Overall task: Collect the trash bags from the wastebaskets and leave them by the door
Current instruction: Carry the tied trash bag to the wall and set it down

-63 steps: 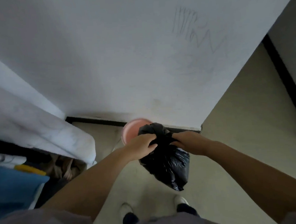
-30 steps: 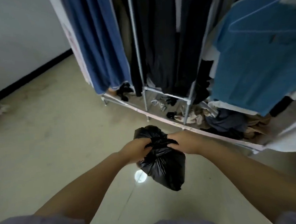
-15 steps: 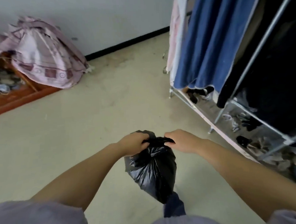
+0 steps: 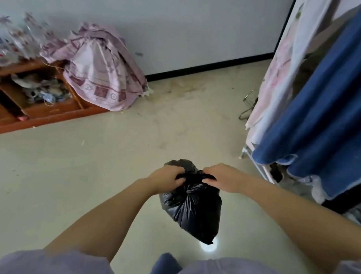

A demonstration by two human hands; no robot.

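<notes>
- The black trash bag (image 4: 192, 208) hangs clear of the floor (image 4: 91, 164) in front of the person, long axis vertical, gathered neck at the top.
- Left hand (image 4: 167, 178) and right hand (image 4: 220, 176) both grip the neck, fingers curled into the plastic, one on each side and equally near.
- The bag body lies directly below both hands.
- Farther off: clothes rack (image 4: 322, 105) at right, wooden shelf (image 4: 34, 110) at left, wall (image 4: 189, 25) behind. No door is visible.

My bedroom at home, lived-in. Clothes rack (image 4: 261, 169) on my right with blue garment (image 4: 328, 126) hanging; low wooden shelf unit (image 4: 45, 112) against far wall, stuffed with clutter; pink patterned cloth (image 4: 100, 71) heaped on its right end; bare pale floor (image 4: 91, 164).
</notes>
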